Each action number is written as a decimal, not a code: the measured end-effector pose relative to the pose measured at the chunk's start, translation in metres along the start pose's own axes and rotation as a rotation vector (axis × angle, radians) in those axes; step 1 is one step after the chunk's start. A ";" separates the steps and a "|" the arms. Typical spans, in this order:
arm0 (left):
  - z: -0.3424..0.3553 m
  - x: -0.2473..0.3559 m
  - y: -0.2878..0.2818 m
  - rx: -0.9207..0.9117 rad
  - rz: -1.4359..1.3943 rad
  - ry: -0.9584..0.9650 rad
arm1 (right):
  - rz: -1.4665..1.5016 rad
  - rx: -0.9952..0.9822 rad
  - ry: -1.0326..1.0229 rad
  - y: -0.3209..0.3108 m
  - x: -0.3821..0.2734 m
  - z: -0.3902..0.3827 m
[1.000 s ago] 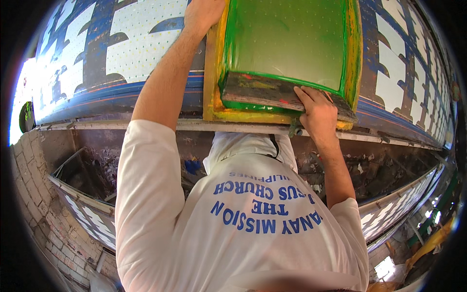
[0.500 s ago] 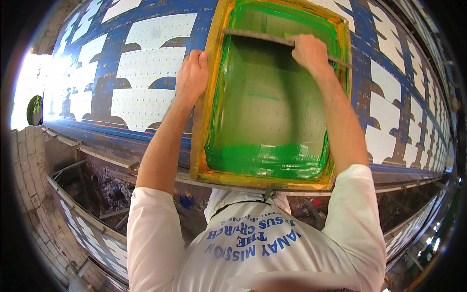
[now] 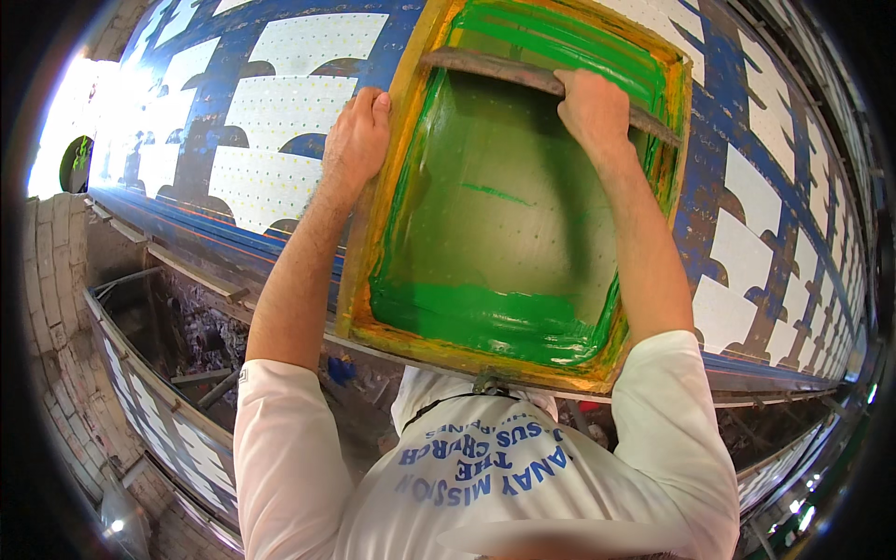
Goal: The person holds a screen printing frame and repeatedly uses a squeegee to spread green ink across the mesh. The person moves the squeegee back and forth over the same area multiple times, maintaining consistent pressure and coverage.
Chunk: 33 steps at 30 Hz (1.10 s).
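Observation:
A wooden screen-printing frame (image 3: 359,271), stained yellow and orange, lies tilted a little clockwise in front of me. Green ink (image 3: 467,315) forms a thick band across its near end, with more along the sides and far end. My right hand (image 3: 595,110) grips a long, dark squeegee (image 3: 490,68) that spans the mesh crosswise near the far end. My left hand (image 3: 357,140) has its fingers curled at the frame's left outer edge; the fingertips are partly hidden.
White dotted sheets with curved cut-outs (image 3: 291,98) lie in rows on the blue, worn table (image 3: 210,84), left and right of the frame. A brick wall (image 3: 61,299) stands at the far left. Below the table's near edge is a dark trough with debris (image 3: 201,331).
The screen frame appears turned slightly clockwise in the view. The squeegee's broad upper side shows more now, and it still lies near the far end. Both hands keep their places.

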State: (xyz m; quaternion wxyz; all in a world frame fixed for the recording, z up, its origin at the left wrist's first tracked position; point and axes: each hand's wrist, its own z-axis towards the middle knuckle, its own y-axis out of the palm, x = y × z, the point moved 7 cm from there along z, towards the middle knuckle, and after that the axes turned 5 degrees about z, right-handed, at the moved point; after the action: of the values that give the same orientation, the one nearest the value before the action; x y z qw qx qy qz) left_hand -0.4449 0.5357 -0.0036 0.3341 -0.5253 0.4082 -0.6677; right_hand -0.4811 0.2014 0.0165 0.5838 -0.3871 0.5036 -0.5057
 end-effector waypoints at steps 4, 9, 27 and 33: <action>-0.003 0.004 -0.001 -0.003 0.032 0.009 | -0.010 -0.147 0.036 -0.015 0.010 0.016; -0.006 0.006 -0.002 -0.012 0.067 -0.012 | -0.069 -0.034 -0.008 -0.036 0.030 0.060; -0.006 0.010 -0.005 -0.089 0.019 -0.080 | -0.162 -0.036 -0.065 0.012 0.062 0.143; -0.004 0.005 -0.003 -0.079 -0.008 -0.055 | -0.067 -0.242 -0.167 0.002 0.042 0.118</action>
State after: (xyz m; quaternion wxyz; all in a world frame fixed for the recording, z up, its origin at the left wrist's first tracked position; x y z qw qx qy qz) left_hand -0.4504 0.5332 0.0006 0.3215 -0.5578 0.4230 -0.6377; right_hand -0.3664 0.1538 0.0292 0.5554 -0.5122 0.4974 -0.4264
